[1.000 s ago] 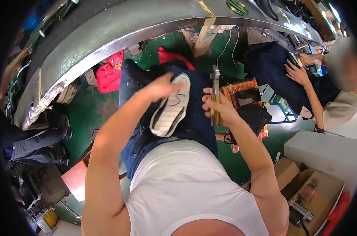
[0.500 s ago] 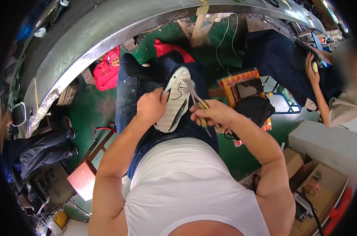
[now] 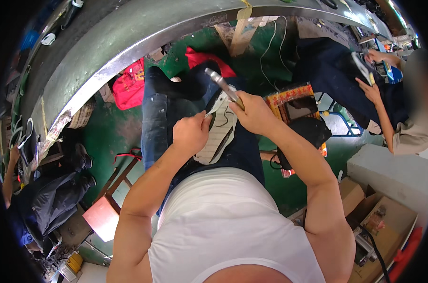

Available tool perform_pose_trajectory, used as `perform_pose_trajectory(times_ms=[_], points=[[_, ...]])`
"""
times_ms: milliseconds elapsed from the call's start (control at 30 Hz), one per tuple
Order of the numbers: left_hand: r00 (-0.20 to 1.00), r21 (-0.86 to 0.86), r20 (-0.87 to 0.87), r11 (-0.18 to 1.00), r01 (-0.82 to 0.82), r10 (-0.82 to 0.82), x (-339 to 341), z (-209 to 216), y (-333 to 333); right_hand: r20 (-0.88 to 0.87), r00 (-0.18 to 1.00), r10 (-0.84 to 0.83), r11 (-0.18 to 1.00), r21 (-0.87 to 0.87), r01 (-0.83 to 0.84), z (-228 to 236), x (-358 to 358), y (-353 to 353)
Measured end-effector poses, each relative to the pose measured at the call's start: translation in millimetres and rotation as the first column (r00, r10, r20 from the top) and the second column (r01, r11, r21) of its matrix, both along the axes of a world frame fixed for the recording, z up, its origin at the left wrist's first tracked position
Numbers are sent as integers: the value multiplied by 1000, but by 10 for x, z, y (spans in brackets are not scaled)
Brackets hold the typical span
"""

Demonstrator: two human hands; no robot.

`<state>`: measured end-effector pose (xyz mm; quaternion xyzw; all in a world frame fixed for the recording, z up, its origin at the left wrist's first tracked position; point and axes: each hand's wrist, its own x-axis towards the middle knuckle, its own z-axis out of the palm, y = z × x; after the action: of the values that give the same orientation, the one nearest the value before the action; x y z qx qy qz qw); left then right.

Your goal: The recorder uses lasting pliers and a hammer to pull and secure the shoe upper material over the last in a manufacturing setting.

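Observation:
On my lap lies a shoe (image 3: 218,134) with its pale, lined underside turned up and a dark upper edge folded around it. My left hand (image 3: 190,134) grips its left edge, thumb and fingers closed on the dark upper material. In my right hand (image 3: 258,113) is a pair of pincers (image 3: 221,84), held over the toe end. Their metal head points away and to the left, and my fist covers most of the handles. Whether the jaws touch the shoe I cannot tell.
A grey metal-edged workbench (image 3: 129,49) curves across the far side. Red bags (image 3: 130,85) lie beneath it. Right of my knees, a phone (image 3: 300,108) rests on a red-and-yellow box. A co-worker (image 3: 393,122) sits at right; a pink stool (image 3: 102,217) stands left.
My right hand has moved up and left to the shoe's toe with the pincers, which have swung to point away. My left hand has shifted slightly right and down. The co-worker's hands have moved.

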<state>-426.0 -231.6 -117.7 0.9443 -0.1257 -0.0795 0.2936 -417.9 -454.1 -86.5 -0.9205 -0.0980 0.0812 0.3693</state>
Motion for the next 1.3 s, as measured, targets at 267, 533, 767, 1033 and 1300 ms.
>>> perform_pose_trajectory(times_ms=[267,533,767,1033,1300], points=[[991,-19,-120,998,-62,60,100,68,42,-855,386,347,679,513,525,155,-403,-100],[998,-19,-65,1000,-18,17,95,15,44,-281,956,85,979,-153,-132,-108,-354,92],[986,-374,152,927,-2,63,-127,66,155,-604,763,229,966,46,-254,267,-256,-148],[976,-347,212,938,21,57,-346,-16,172,-488,808,331,913,-51,-405,351,-307,-85],[956,-371,292,923,103,11,-348,12,134,-886,409,220,890,11,-455,743,322,45]])
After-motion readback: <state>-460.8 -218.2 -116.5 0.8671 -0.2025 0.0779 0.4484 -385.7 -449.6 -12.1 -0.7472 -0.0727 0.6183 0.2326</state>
